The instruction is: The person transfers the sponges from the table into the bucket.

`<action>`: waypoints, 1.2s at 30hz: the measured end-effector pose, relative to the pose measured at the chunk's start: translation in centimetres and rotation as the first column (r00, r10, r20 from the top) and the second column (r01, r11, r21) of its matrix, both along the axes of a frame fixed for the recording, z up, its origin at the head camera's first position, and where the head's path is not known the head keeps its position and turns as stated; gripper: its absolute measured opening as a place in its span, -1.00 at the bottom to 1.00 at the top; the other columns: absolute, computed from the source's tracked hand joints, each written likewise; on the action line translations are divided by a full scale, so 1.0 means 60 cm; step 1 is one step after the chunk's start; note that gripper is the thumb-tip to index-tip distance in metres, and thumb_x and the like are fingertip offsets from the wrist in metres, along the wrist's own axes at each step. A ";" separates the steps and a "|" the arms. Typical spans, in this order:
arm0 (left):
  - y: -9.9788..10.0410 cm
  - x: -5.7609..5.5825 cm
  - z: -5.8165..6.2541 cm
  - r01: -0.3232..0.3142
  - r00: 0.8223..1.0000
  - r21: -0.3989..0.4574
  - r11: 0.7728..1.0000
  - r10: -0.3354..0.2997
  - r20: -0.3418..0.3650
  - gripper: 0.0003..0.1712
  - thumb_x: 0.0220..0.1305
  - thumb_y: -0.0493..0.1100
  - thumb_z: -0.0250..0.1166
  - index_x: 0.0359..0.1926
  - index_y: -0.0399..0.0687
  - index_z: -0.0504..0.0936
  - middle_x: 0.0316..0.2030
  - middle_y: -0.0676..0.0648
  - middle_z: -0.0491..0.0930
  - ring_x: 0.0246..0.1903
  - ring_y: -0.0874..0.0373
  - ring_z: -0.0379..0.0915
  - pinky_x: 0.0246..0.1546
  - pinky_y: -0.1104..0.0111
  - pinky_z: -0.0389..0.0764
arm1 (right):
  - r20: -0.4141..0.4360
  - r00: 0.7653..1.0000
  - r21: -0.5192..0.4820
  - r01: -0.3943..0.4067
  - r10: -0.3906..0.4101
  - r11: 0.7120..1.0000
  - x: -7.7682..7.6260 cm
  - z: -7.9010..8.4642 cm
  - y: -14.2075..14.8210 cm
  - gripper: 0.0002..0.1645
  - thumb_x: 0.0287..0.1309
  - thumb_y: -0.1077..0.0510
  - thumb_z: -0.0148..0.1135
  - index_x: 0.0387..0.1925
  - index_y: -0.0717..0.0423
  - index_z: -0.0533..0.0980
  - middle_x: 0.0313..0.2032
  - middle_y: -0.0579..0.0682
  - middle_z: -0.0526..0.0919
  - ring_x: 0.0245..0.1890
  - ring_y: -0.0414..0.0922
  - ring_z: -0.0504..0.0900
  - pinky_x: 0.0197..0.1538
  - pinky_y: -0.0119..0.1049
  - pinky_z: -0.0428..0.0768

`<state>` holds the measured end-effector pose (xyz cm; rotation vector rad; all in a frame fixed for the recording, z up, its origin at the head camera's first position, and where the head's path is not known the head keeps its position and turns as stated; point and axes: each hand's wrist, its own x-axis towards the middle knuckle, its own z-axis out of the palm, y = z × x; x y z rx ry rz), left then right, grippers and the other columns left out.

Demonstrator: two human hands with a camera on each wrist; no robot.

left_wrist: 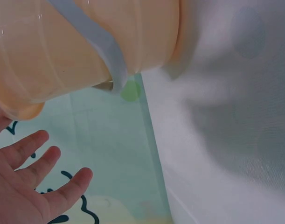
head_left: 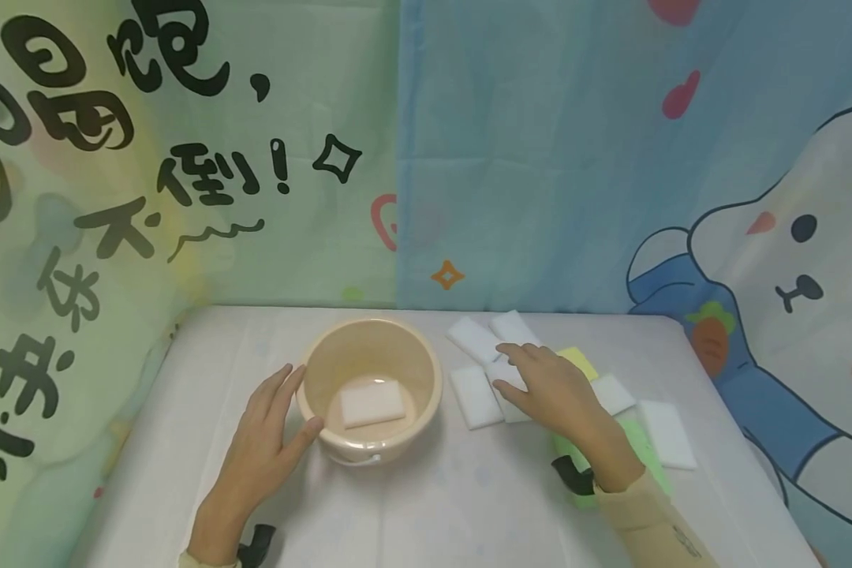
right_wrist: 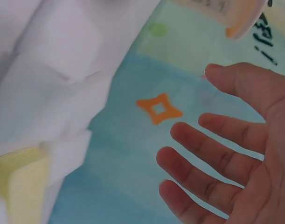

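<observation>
A cream-coloured bucket [head_left: 426, 394] stands upright on the table, with one white sponge block [head_left: 372, 404] lying in its bottom. At the bucket's left rim is my left hand [head_left: 266, 438], its fingers spread and its thumb by the near edge; in the left wrist view the bucket's side [left_wrist: 86, 46] and grey handle [left_wrist: 98, 39] show above the fingers. My right hand [head_left: 557, 390] hovers over a group of white sponge blocks [head_left: 476, 397] right of the bucket, fingers loosely extended and holding nothing. Part of that group is hidden beneath the hand.
A yellow sponge [head_left: 578, 361] and a green piece [head_left: 639, 438] lie among more white blocks [head_left: 667, 434] at the right, partly under the right forearm. Printed cloth [head_left: 511, 158] hangs behind the white-covered table [head_left: 426, 521].
</observation>
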<state>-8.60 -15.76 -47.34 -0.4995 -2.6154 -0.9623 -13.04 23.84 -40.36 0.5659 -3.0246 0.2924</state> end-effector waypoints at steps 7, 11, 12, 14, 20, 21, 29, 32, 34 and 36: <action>0.000 -0.001 0.002 0.001 1.000 -0.003 1.000 -0.001 0.004 -0.19 0.40 0.10 0.26 0.53 -0.05 0.19 0.44 -0.27 0.20 0.40 -0.26 0.10 0.28 -0.24 0.22 | 0.051 0.992 -0.043 0.119 -0.117 0.992 -0.003 -0.026 0.027 -0.39 0.28 0.00 0.32 0.24 0.24 0.45 -0.01 0.24 0.61 -0.14 0.15 0.62 -0.33 0.02 0.62; 0.000 -0.002 0.003 0.002 1.000 -0.005 1.000 -0.002 -0.001 -0.19 0.40 0.10 0.26 0.52 -0.06 0.20 0.44 -0.26 0.21 0.40 -0.25 0.10 0.28 -0.23 0.22 | 0.083 0.980 -0.073 0.188 -0.182 0.979 -0.006 -0.044 0.037 -0.35 0.28 -0.04 0.30 0.24 0.29 0.43 -0.03 0.30 0.61 -0.19 0.17 0.62 -0.37 0.05 0.61; 0.001 -0.002 0.004 0.002 1.000 -0.005 1.000 -0.002 -0.002 -0.19 0.40 0.11 0.26 0.52 -0.06 0.20 0.44 -0.26 0.21 0.40 -0.25 0.10 0.28 -0.23 0.22 | 0.091 0.977 -0.082 0.202 -0.195 0.976 -0.007 -0.049 0.039 -0.34 0.29 -0.04 0.30 0.24 0.31 0.42 -0.02 0.32 0.60 -0.17 0.19 0.62 -0.35 0.08 0.61; 0.001 -0.002 0.004 0.001 1.000 -0.005 1.000 -0.001 -0.002 -0.19 0.40 0.11 0.26 0.52 -0.06 0.20 0.44 -0.26 0.21 0.40 -0.25 0.10 0.29 -0.23 0.22 | 0.110 0.970 -0.099 0.227 -0.216 0.969 -0.009 -0.057 0.043 -0.31 0.29 -0.05 0.29 0.25 0.35 0.40 -0.02 0.36 0.60 -0.14 0.22 0.62 -0.29 0.13 0.62; 0.001 -0.002 0.002 0.007 1.000 0.004 1.000 -0.007 0.007 -0.18 0.40 0.10 0.26 0.53 -0.07 0.19 0.44 -0.27 0.20 0.40 -0.26 0.10 0.29 -0.23 0.21 | 0.233 0.940 -0.156 0.288 -0.248 0.945 -0.013 -0.079 0.053 -0.22 0.35 -0.12 0.21 0.32 0.39 0.30 0.11 0.42 0.52 0.07 0.31 0.53 -0.05 0.24 0.55; 0.001 -0.002 0.002 0.009 1.000 0.004 1.000 -0.009 0.010 -0.18 0.40 0.10 0.26 0.53 -0.06 0.18 0.44 -0.27 0.20 0.40 -0.26 0.10 0.29 -0.23 0.21 | 0.251 0.935 -0.162 0.295 -0.249 0.942 -0.014 -0.082 0.054 -0.20 0.36 -0.15 0.20 0.33 0.39 0.29 0.14 0.43 0.50 0.10 0.33 0.51 -0.01 0.25 0.53; 0.002 0.000 0.003 0.007 1.000 0.002 1.000 -0.007 0.017 -0.18 0.40 0.09 0.26 0.53 -0.07 0.18 0.43 -0.28 0.21 0.40 -0.26 0.10 0.28 -0.24 0.21 | 0.292 0.923 -0.183 0.311 -0.250 0.933 -0.016 -0.106 0.053 -0.17 0.36 -0.16 0.18 0.34 0.41 0.27 0.17 0.46 0.47 0.15 0.36 0.47 0.06 0.27 0.49; 0.002 0.001 0.002 0.004 1.000 0.001 1.000 -0.004 0.023 -0.18 0.41 0.09 0.26 0.53 -0.06 0.17 0.43 -0.27 0.21 0.40 -0.25 0.10 0.28 -0.24 0.22 | 0.287 0.926 -0.180 0.304 -0.246 0.936 -0.018 -0.113 0.050 -0.18 0.35 -0.15 0.18 0.32 0.42 0.28 0.14 0.46 0.50 0.12 0.36 0.50 0.01 0.25 0.52; 0.001 0.001 0.001 0.002 1.000 0.001 1.000 -0.002 0.024 -0.18 0.41 0.09 0.26 0.54 -0.06 0.17 0.44 -0.27 0.20 0.40 -0.25 0.09 0.29 -0.24 0.21 | 0.283 0.926 -0.173 0.306 -0.250 0.936 -0.019 -0.116 0.048 -0.19 0.35 -0.15 0.19 0.32 0.41 0.28 0.13 0.45 0.51 0.11 0.35 0.51 0.00 0.24 0.53; 0.001 0.001 0.001 0.003 1.000 0.001 1.000 -0.003 0.022 -0.18 0.41 0.09 0.26 0.54 -0.05 0.16 0.44 -0.27 0.20 0.40 -0.25 0.09 0.29 -0.24 0.20 | 0.280 0.925 -0.165 0.310 -0.257 0.936 -0.020 -0.119 0.047 -0.18 0.35 -0.15 0.19 0.32 0.41 0.28 0.12 0.45 0.52 0.10 0.35 0.52 -0.02 0.24 0.54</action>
